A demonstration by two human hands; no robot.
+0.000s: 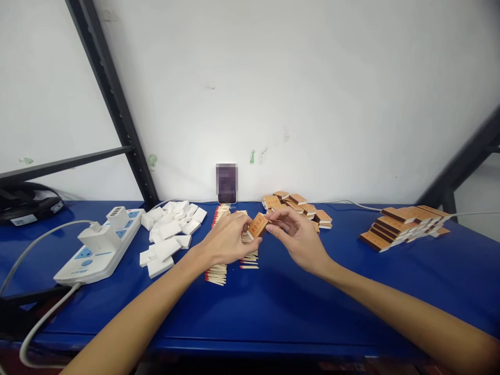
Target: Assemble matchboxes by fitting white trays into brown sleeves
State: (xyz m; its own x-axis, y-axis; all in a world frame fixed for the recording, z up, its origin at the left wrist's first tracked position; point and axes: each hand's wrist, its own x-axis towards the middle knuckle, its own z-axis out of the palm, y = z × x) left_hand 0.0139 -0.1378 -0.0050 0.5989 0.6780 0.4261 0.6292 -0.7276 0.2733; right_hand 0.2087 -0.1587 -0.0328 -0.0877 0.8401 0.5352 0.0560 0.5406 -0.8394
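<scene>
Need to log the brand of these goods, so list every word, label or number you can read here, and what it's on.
No text here is legible.
matchbox in the left hand: red print on the orange face, too blurred to read.
power strip: blue markings, too small to read.
black device at far left: pale label, too small to read.
upright rectangle at the back: pixelated, unreadable.

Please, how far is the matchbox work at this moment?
Done, it seems: a row of boxes lies at the far right. In hand: the left hand and right hand together hold one orange box above the matches. Left: many white trays, the loose matches and an orange pile behind the hands lie on the table.
</scene>
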